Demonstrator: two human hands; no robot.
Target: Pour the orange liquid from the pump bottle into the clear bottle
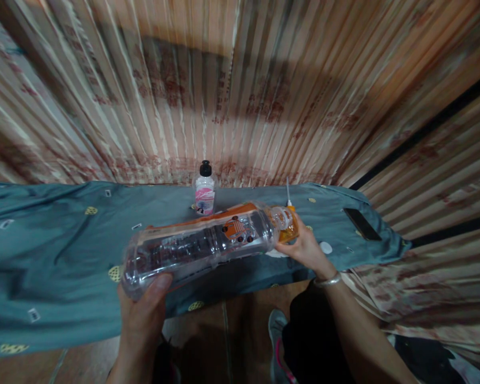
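A large clear plastic bottle (200,245) with an orange label lies nearly level in the air above the cloth-covered table, its neck towards the right. My left hand (146,304) is closed round its base, thumb on the near side. At the uncapped-looking mouth, my right hand (304,245) grips a small amber see-through container (290,226). Whether the mouth and the container touch, I cannot tell. A thin white tube (288,192) stands up behind the amber container. The big bottle looks empty.
A small bottle with a black cap and pink label (205,192) stands at the table's back. To the right are a white round cap (326,247) and a dark phone (362,224). The teal patterned cloth (76,240) meets a pleated curtain (176,106) behind.
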